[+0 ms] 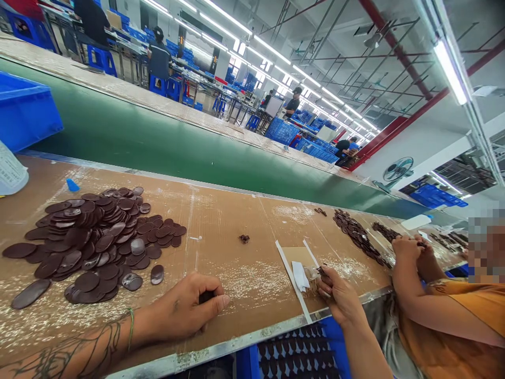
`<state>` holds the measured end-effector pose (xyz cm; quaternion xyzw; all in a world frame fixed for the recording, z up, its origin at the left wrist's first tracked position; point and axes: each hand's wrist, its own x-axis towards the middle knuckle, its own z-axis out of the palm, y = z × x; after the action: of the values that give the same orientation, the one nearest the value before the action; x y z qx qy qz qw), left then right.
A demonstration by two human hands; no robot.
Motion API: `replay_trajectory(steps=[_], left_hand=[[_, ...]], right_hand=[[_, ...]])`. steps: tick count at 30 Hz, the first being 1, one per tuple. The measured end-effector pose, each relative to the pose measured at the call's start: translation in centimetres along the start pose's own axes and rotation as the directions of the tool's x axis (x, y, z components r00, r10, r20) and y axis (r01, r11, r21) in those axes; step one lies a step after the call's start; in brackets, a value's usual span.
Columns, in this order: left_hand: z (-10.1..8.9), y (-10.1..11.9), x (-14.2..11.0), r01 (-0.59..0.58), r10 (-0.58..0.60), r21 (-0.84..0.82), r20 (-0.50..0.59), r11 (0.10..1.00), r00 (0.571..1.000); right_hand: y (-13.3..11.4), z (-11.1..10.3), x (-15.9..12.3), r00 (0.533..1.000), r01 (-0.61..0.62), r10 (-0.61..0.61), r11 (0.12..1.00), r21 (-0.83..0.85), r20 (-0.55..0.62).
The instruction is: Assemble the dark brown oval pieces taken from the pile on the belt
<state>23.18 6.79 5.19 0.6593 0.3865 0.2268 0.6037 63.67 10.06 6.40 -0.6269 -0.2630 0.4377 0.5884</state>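
Head view, looking along a brown cardboard-covered worktop (236, 210): my left grip (185, 308) is curled closed, its fingers pressed together over a dark brown piece (205, 297) that shows only as a sliver, so I cannot make out its shape. Beyond that grip and to its left lies a large loose heap of flat, dark brown oval discs (94, 237), many overlapping, which looks like plenty left to handle. My right grip (341, 297) pinches a small dark scrap (323, 271) between thumb and fingers, just beside a narrow white paper strip (294, 281). Past that grip, a thinner band of similar dark discs (357, 237) trails along the worktop. Below the worktop edge, under my right grip, a blue plastic tray (298, 352) holds tidy rows of dark pieces, which seem to be the finished part; the frame cuts it off. To the right of my right grip, a co-worker's hands (406, 247) in an orange sleeve (445, 308) hide whatever they hold. The discs' material is hard to tell.
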Motion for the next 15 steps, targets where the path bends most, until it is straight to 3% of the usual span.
replay_trajectory(steps=[7,12,15], left_hand=[[-0.2,0.2,0.0,0.003,-0.003,-0.018,0.001,1.0,1.0],[0.3,-0.7,0.2,-0.062,0.057,-0.207,-0.031,0.976,0.998],[0.5,-1.2,0.3,-0.092,0.083,-0.241,-0.047,0.966,0.995]], right_hand=[[-1.2,-0.3,-2.2,0.997,0.076,-0.077,0.996,0.054,0.01],[-2.0,1.3,-7.1,0.994,0.049,-0.056,0.996,0.073,0.094],[-2.3,3.1,-10.6,0.984,0.037,-0.048,0.997,0.069,0.171]])
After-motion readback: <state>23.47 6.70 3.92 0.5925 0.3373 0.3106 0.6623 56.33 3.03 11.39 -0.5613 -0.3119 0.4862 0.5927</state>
